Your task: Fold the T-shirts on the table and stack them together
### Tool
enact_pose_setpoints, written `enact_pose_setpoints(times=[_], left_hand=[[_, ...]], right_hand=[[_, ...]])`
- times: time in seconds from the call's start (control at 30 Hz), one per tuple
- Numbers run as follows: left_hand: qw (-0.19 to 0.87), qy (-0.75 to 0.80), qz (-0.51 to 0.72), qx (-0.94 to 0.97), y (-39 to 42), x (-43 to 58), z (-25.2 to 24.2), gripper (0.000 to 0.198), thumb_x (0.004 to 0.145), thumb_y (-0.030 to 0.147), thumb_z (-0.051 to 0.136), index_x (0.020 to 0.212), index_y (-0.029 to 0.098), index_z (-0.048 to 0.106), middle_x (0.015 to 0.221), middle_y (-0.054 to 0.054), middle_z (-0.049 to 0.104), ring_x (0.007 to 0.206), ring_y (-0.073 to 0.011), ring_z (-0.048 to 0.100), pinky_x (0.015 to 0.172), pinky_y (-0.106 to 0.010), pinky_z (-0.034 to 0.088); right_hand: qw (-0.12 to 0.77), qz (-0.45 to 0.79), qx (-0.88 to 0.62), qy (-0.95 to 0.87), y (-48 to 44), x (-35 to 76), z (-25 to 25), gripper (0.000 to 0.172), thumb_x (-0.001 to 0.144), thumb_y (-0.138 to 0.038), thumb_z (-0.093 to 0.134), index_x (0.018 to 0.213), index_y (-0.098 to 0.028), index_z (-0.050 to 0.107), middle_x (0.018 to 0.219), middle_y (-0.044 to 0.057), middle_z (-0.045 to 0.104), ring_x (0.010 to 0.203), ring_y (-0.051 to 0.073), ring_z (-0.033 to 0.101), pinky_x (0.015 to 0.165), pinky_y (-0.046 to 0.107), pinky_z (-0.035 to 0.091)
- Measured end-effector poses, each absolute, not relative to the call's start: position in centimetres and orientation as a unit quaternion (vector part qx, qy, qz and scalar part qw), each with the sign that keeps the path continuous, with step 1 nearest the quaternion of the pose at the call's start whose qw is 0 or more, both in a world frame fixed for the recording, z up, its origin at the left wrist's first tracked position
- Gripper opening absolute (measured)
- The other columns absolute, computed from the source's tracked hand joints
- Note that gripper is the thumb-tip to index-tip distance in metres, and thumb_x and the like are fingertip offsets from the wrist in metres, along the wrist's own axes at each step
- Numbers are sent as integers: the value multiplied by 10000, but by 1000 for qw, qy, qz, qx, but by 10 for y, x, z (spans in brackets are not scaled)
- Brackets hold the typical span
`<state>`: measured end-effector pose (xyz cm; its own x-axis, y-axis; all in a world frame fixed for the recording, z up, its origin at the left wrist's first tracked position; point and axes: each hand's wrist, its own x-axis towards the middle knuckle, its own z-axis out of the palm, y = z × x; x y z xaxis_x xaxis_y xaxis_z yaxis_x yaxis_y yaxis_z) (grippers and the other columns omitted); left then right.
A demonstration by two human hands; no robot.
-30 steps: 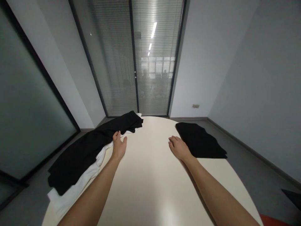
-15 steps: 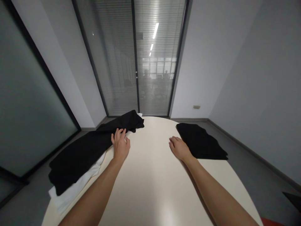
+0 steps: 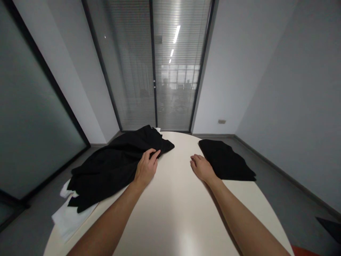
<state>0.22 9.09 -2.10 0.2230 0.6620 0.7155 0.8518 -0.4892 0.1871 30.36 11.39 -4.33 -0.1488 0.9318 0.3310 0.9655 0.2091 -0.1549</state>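
Note:
My left hand grips the near edge of a loose black garment that lies crumpled across the left side of the white round table. A white garment lies under it, showing at the table's left edge. My right hand rests flat on the table with its fingers slightly apart, holding nothing. It sits just left of a folded black garment on the right side of the table.
Glass doors with blinds stand beyond the table's far edge. A dark glass panel fills the left wall, a grey wall the right. A dark object lies on the floor at the lower right.
My left hand closed on the black garment and dragged it toward the table's middle, bunching it and uncovering less of the white one. My right hand stayed in place.

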Motion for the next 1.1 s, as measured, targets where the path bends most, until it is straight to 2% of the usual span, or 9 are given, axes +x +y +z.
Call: enact_pose_setpoints(times=[0.13,0.2,0.33,0.6,0.73,0.83,0.93,1.0,1.1], left_hand=[[128,-559,-345,-743,94,-3,-26,535,889,199,623,1418,226,544,1490,-161,438,1376,-350,437,1100,-500,431],[97,-581,-300,-751,97,-8,-29,545,878,177,618,1417,208,543,1494,-167,472,1340,-349,495,1079,-494,449],[24,-601,-218,-768,97,-11,-30,423,902,109,519,1302,194,627,1181,-137,718,1044,-278,701,949,-396,525],[-2,-551,-200,-810,72,19,-12,375,913,183,486,1255,227,634,954,-81,768,864,-268,741,807,-352,558],[-48,-481,-247,-840,69,25,-7,617,869,67,434,1435,302,509,1168,-30,732,947,-209,721,859,-319,556],[11,-461,-293,-838,69,24,-2,591,841,5,405,1305,277,650,1330,-52,646,1133,-222,645,970,-370,520],[54,-401,-297,-865,63,28,1,452,829,34,485,1154,230,732,1356,-77,625,1268,-261,545,1113,-464,405],[41,-373,-283,-883,55,35,1,474,841,123,570,1297,220,655,1407,-85,592,1300,-266,517,1158,-480,346],[22,-394,-271,-878,49,43,-5,726,849,348,675,1513,195,425,1554,-119,446,1359,-304,466,1145,-479,359]], right_hand=[[178,-46,-629,-756,114,302,-42,371,1001,-303,407,1235,-148,649,1293,135,648,1211,229,569,1094,312,368],[174,-45,-631,-755,114,302,-42,366,1001,-306,407,1233,-158,649,1292,133,648,1200,230,573,1087,316,371],[180,-45,-630,-754,114,302,-42,354,997,-303,420,1221,-166,657,1277,125,659,1195,229,580,1082,312,376],[246,9,-559,-792,114,299,-38,462,967,-313,471,1401,-175,552,1386,111,614,1292,229,539,1116,351,383],[243,26,-490,-837,111,295,-37,510,930,-340,539,1422,-205,544,1546,116,455,1447,259,377,1178,442,318],[237,56,-476,-845,111,294,-35,293,945,-324,529,1160,-205,689,1423,108,587,1463,280,350,1186,497,283],[283,85,-466,-834,111,291,-31,217,964,-343,522,1018,-204,679,1168,110,711,1332,293,497,1134,504,338],[327,115,-460,-818,108,286,-26,215,976,-372,513,981,-212,656,1025,89,724,1110,267,620,1060,476,405],[396,213,-435,-780,100,271,-18,233,972,-420,526,965,-211,629,914,49,702,868,202,640,891,375,487]])
